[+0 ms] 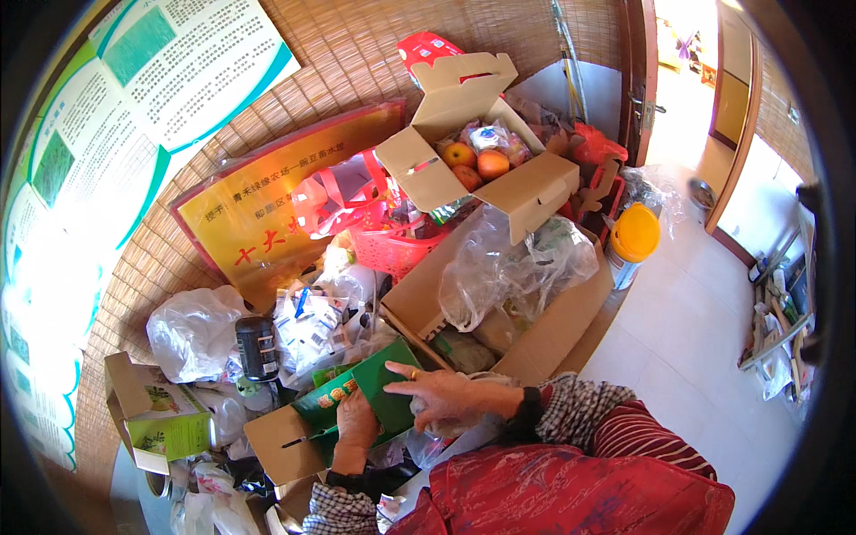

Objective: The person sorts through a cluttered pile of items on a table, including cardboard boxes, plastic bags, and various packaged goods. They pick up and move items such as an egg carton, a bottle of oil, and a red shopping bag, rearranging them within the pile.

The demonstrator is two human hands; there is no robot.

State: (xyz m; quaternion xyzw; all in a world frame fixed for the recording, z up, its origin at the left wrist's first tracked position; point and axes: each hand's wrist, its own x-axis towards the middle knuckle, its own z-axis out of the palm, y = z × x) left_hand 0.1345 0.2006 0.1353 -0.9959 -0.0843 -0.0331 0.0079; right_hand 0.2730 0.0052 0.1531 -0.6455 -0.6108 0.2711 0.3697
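Observation:
A green cardboard box with flaps lies before me, tilted, a brown flap at its left. My left hand reaches into its opening; its fingertips are partly hidden, so what they touch cannot be told. My right hand is at the box's right flap, index and middle fingers spread along it, while its palm and lower fingers hold a crumpled translucent plastic bag. Just beyond stands a large open cardboard box with clear plastic bags inside.
An open carton of apples sits behind, beside a pink plastic basket. A yellow-lidded tub stands right. At left are a black jar, a white plastic bag and a light-green box. A doorway lies at upper right.

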